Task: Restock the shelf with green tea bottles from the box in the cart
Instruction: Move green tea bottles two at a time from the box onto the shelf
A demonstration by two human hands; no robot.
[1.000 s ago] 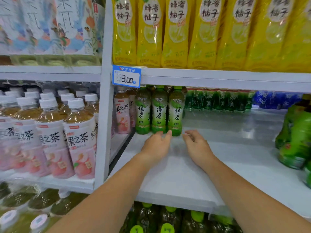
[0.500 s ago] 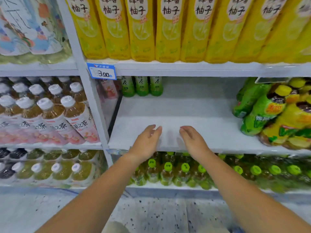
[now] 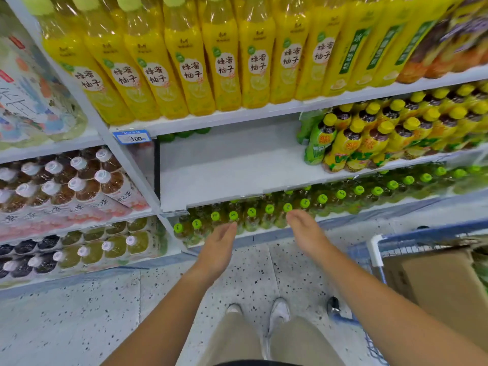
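Observation:
A white middle shelf (image 3: 237, 175) has a wide bare stretch. At its back, only the bases of three green tea bottles (image 3: 184, 133) show under the shelf above. My left hand (image 3: 219, 247) and my right hand (image 3: 306, 231) hang in front of the shelf edge, below it, both flat with fingers apart and holding nothing. A brown cardboard box (image 3: 446, 283) sits in the blue cart (image 3: 375, 249) at the lower right, its contents hidden.
Tall yellow bottles (image 3: 190, 67) fill the top shelf. Yellow-capped bottles (image 3: 383, 133) stand right of the gap. Green-capped bottles (image 3: 269, 212) line the shelf below. White-capped tea bottles (image 3: 76, 186) fill the left bay. Speckled floor (image 3: 105, 313) and my shoes (image 3: 280, 313) lie underneath.
Both hands have drawn back from the placed bottles, off the shelf surface and down below its front edge. The view has pulled back and tilted down, showing the floor and the cart.

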